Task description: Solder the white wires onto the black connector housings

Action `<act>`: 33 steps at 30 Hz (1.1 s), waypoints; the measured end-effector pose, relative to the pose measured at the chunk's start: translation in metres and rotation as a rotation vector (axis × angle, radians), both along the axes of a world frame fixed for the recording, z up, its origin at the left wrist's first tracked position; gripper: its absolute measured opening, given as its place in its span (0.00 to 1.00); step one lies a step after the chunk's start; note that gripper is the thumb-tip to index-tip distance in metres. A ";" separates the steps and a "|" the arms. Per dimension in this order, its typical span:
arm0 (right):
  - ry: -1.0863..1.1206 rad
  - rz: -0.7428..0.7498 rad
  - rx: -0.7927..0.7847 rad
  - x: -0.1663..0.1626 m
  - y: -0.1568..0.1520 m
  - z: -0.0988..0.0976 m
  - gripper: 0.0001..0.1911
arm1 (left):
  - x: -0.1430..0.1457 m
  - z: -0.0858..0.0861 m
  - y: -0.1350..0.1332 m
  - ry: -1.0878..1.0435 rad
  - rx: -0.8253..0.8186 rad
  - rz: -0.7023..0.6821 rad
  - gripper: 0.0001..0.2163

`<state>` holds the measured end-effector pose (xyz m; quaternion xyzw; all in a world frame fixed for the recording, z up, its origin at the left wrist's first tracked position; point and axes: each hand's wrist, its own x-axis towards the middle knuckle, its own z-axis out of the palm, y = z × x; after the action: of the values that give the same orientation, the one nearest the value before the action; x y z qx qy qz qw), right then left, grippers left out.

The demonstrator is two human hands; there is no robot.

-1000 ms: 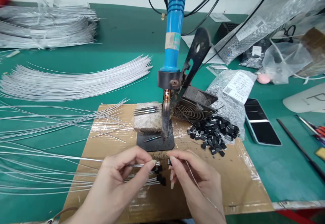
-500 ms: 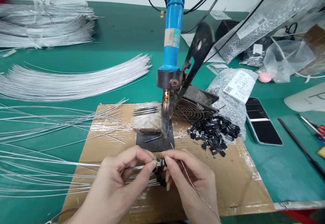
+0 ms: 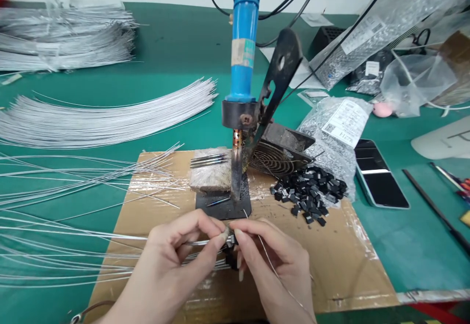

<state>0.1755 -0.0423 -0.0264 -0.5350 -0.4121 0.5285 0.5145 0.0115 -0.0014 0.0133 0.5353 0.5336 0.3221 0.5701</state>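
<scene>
Left hand (image 3: 178,260) pinching wires (image 3: 121,236), long axis left to right, ends pointing right at connector (image 3: 233,240) pinched in right hand (image 3: 273,260), thin strand (image 3: 271,265) alongside, over cardboard (image 3: 345,260), iron (image 3: 244,30) hanging tip-down just beyond, connector pile (image 3: 312,189) at right.

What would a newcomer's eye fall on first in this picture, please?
The bright blue soldering iron stands out first, its tip pointing down over the black pad. Nearer the viewer, the left hand pinches thin wires at a small black connector in the right hand. A broad wire sheaf lies left, a heap of black pieces right.
</scene>
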 end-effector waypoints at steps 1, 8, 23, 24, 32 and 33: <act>0.001 -0.005 0.006 0.000 0.000 0.000 0.09 | 0.000 -0.001 0.000 0.002 -0.004 -0.004 0.07; -0.053 -0.042 0.062 -0.003 -0.003 -0.003 0.08 | -0.004 -0.005 -0.004 -0.003 -0.021 -0.009 0.07; -0.512 -0.085 0.088 0.007 -0.010 0.003 0.21 | 0.001 -0.006 0.001 0.024 -0.050 0.069 0.07; -0.558 -0.087 0.073 0.007 -0.010 0.005 0.21 | 0.002 -0.005 0.002 0.028 -0.052 0.069 0.07; -0.792 -0.175 0.174 0.013 -0.008 0.009 0.09 | 0.007 -0.001 0.010 0.038 -0.020 0.108 0.06; -0.806 -0.187 0.198 0.014 -0.007 0.009 0.05 | 0.007 0.000 0.011 0.045 -0.018 0.107 0.06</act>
<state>0.1898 -0.0491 -0.0173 -0.6818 -0.5790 0.1859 0.4067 0.0187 0.0096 0.0129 0.5078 0.5769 0.3354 0.5448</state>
